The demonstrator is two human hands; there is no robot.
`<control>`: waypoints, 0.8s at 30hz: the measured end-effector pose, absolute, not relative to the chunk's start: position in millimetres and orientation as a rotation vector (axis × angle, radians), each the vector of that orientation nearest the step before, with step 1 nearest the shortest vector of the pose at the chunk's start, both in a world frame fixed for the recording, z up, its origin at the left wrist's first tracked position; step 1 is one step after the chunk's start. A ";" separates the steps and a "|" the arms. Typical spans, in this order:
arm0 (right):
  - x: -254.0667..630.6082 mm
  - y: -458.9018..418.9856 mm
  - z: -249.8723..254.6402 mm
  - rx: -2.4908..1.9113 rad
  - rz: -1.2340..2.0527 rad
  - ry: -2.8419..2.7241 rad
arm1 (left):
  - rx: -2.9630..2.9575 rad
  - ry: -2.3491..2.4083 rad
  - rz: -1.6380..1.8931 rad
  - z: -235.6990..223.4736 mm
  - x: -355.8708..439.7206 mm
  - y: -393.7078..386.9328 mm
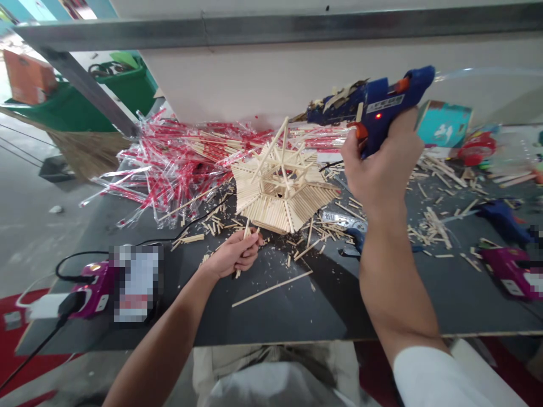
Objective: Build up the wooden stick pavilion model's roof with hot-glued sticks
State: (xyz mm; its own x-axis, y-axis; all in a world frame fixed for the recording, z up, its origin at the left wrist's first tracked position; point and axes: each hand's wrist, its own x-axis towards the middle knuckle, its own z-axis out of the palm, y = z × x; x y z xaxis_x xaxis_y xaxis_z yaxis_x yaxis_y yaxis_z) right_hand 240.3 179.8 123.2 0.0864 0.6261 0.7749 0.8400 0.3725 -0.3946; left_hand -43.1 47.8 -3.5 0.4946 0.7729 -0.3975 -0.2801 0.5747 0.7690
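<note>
Okay, from my remote seat I've got a wide, dark tabletop (271, 308) filling the view, with a metal rail (271, 28) running across above its far edge. Out past the far left corner stand green bins (131, 85). Along the far edge, left of centre, sprawls a big heap of chopsticks in red-printed plastic sleeves (178, 164).

Right in front of that heap, toward the far edge, sits the stick model (280, 195), a many-sided tiered frame of pale wooden sticks with a spiky open top. It rests directly on the tabletop among scattered cut sticks and shavings. Over by the right edge I see a second glue gun (500, 220) lying near a magenta device (507, 271), and a matching magenta device (95, 288) sits near the left edge beside a white power strip (46, 305). A teal box (443, 124) stands toward the far right corner.

Now the hands! The right hand (382, 161) is raised above the tabletop, to the right of the model, wrapped firmly round the grip of a blue hot glue gun (375, 104). Its red light is glowing, and its crusted nozzle points left. Down low, the left hand (233, 255) sits just beside the model's near corner, curled closed round one thin stick (246, 229) that pokes out above and below the fist.
</note>
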 end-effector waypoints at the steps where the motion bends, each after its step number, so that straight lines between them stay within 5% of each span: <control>1: 240.5 179.7 123.2 -1.327 -0.251 -1.620 | 0.695 0.814 0.704 -3.9 -43.1 47.9; 24: 248.9 183.2 117.6 -1.291 -0.173 -1.678 | 0.705 0.810 0.696 -4.3 -43.4 48.7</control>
